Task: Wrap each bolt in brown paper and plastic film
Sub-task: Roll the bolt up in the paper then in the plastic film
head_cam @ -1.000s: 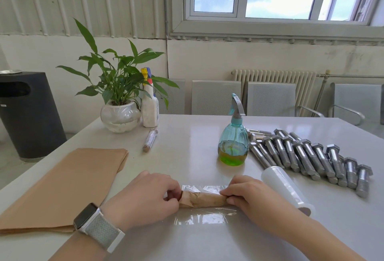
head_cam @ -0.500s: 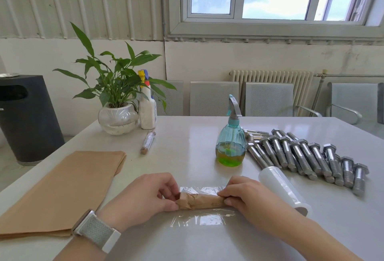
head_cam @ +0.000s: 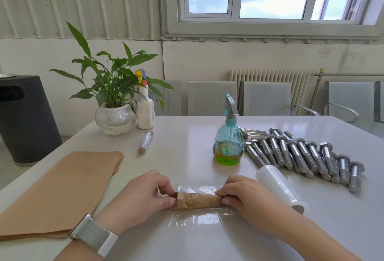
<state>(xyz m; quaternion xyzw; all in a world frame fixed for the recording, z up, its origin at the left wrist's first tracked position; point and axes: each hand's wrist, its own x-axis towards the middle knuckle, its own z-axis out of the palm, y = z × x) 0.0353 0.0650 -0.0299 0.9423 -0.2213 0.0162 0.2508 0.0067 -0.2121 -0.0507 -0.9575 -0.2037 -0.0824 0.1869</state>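
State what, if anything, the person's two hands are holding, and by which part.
Both hold the paper-wrapped bolt lying on the plastic film: the left hand pinches its left end, the right hand pinches its right end.

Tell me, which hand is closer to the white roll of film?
Right. The right hand sits just beside the film roll; the left hand is across the paper-wrapped bolt.

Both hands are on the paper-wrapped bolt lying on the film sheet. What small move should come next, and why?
Probably roll the paper-wrapped bolt along the film sheet so the plastic winds around it. The left hand and right hand pinch its two ends, the paper layer looks finished, and the film lies flat under it, showing on both sides and not yet wrapped over it.
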